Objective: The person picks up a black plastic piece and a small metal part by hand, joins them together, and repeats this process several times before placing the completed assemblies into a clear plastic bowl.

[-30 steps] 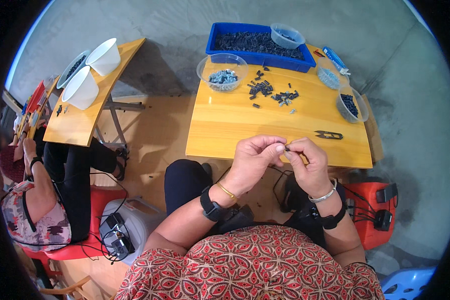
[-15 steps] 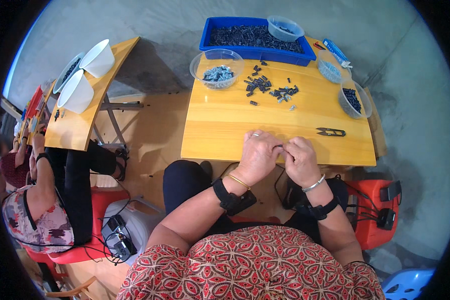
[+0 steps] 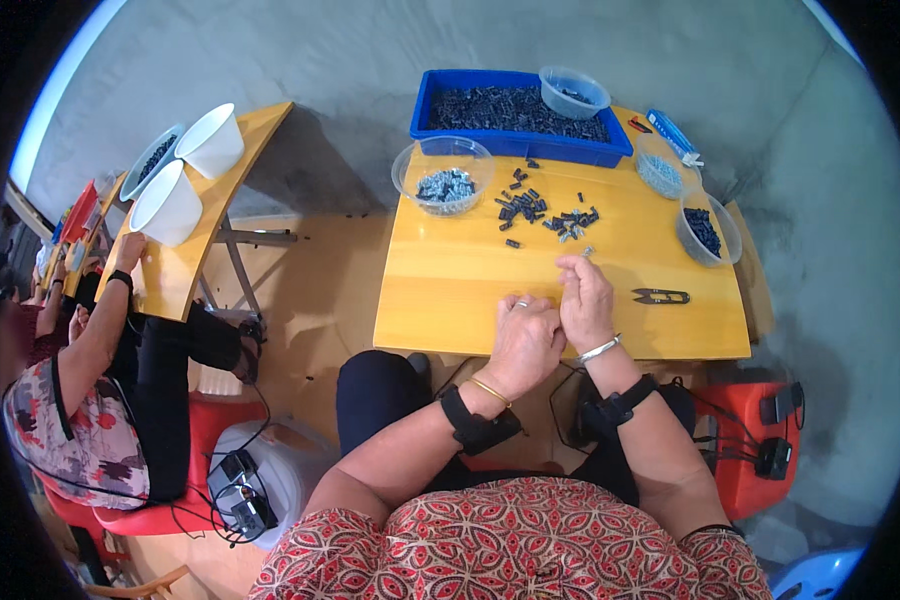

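My left hand (image 3: 528,335) is closed at the table's front edge, its fingers curled inward; whatever they hold is hidden. Touching it on the right, my right hand (image 3: 586,298) stretches its fingers forward over the yellow table (image 3: 450,300). Just beyond those fingertips lies a small clear piece (image 3: 587,252). Farther back are a loose heap of small black cylindrical pieces (image 3: 522,206) and a smaller group of black and clear pieces (image 3: 572,224). Dark thread snips (image 3: 661,297) rest to the right of my right hand.
A blue tray (image 3: 520,148) of black pieces stands at the back, a clear tub (image 3: 574,92) on it. Round tubs hold mixed pieces (image 3: 444,188), clear pieces (image 3: 660,175) and black pieces (image 3: 702,230). At left, a co-worker (image 3: 80,400) sits by another table (image 3: 240,135).
My right hand has moved forward and its fingers have straightened from a pinch against my left hand. My left hand stays closed. The view has tilted slightly; the co-worker's arm has reached forward.
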Demonstrator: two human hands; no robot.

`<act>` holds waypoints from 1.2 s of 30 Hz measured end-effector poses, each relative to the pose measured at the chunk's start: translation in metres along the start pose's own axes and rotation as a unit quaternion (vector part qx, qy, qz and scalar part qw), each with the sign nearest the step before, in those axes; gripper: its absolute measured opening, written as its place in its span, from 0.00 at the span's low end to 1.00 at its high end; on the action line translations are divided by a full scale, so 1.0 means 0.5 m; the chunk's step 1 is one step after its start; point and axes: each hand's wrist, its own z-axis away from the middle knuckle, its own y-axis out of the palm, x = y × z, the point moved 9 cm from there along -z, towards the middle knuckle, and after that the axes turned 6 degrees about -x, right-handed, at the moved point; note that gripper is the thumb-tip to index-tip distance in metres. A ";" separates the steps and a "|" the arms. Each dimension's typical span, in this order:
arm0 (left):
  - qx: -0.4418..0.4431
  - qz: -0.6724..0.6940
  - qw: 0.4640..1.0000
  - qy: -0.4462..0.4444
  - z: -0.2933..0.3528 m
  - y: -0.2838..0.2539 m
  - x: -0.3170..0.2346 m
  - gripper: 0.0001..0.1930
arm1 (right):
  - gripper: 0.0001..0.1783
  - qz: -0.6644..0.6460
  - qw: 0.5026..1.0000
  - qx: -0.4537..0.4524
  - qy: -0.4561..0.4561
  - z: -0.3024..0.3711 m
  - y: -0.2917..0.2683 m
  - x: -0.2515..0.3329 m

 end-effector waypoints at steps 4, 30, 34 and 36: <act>0.000 0.001 1.000 -0.002 0.001 0.002 0.002 0.03 | 0.06 0.015 0.999 0.003 -0.032 0.006 0.007 -0.005; -0.032 -0.013 0.999 -0.010 -0.002 -0.003 -0.002 0.04 | 0.05 0.166 0.981 0.056 -0.089 0.005 0.026 -0.003; -0.032 0.035 0.999 -0.011 0.001 -0.011 -0.009 0.05 | 0.04 -0.023 0.999 -0.041 -0.016 0.003 -0.031 -0.013; -0.015 0.194 0.966 -0.168 0.005 -0.005 0.045 0.06 | 0.03 -0.122 0.991 -0.052 0.026 0.001 -0.074 -0.004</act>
